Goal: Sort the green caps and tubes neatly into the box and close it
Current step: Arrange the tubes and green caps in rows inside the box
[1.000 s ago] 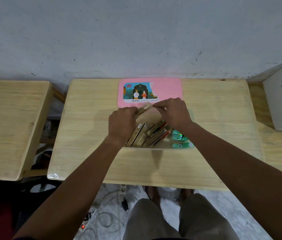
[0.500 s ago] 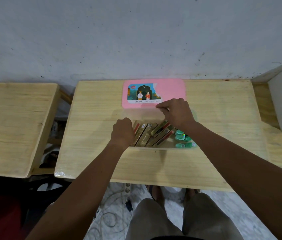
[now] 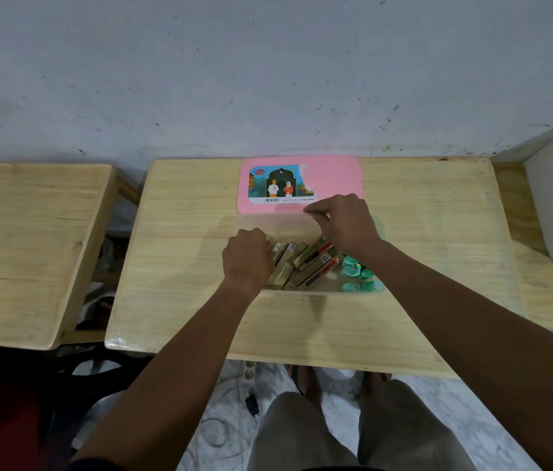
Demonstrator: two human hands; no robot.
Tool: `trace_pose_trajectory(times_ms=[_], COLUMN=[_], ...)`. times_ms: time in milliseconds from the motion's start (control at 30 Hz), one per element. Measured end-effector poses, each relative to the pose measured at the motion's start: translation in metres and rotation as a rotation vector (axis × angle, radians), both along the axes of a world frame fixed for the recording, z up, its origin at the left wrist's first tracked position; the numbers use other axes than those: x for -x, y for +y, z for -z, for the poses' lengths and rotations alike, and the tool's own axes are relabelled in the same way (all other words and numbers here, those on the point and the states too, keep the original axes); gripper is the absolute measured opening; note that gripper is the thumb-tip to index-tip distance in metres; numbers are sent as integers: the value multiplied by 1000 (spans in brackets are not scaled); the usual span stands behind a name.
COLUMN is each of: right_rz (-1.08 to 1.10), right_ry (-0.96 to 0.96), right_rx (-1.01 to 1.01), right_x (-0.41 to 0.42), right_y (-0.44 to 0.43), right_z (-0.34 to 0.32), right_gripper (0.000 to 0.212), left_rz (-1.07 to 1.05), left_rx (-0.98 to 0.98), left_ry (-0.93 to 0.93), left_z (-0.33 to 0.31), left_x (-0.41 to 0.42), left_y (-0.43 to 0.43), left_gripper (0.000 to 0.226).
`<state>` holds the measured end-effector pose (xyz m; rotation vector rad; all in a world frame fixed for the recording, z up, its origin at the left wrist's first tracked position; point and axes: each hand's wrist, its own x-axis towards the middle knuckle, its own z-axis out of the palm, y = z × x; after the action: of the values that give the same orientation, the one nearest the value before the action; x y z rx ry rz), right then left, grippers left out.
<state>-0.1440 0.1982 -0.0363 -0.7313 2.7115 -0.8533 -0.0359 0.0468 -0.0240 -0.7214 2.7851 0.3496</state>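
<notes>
- A pale wooden surface (image 3: 421,232) stands against a grey wall (image 3: 268,79).
- The clear box (image 3: 251,222) sits open at its middle, with the pink lid (image 3: 336,178) lying flat just behind it.
- Gold tubes (image 3: 312,263) lie slanted inside; green caps (image 3: 353,270) cluster at the box's right end.
- The left hand (image 3: 247,260) is curled at the tubes' left end, its grasp hidden.
- The right hand (image 3: 346,222) has its fingertips pinched at the far rim; I cannot tell what they hold.

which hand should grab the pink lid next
Probably right: the right hand is at the far edge of the box by the pink lid; the left hand sits nearer, over the tubes.
</notes>
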Motion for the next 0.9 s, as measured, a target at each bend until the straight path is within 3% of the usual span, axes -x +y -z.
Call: trace_pose_trajectory(times_ms=[567,900], right_rz=[-11,0], right_ry=[28,17], right_rx=[5,-4], right_x=[0,1], right_y=[0,-1], right_z=[0,1], right_gripper=[19,20], left_rz=[0,-23], left_rx=[53,-28], left_ry=[6,38], left_z=[3,11], left_x=[4,0], left_y=[2,7], left_gripper=[14,17])
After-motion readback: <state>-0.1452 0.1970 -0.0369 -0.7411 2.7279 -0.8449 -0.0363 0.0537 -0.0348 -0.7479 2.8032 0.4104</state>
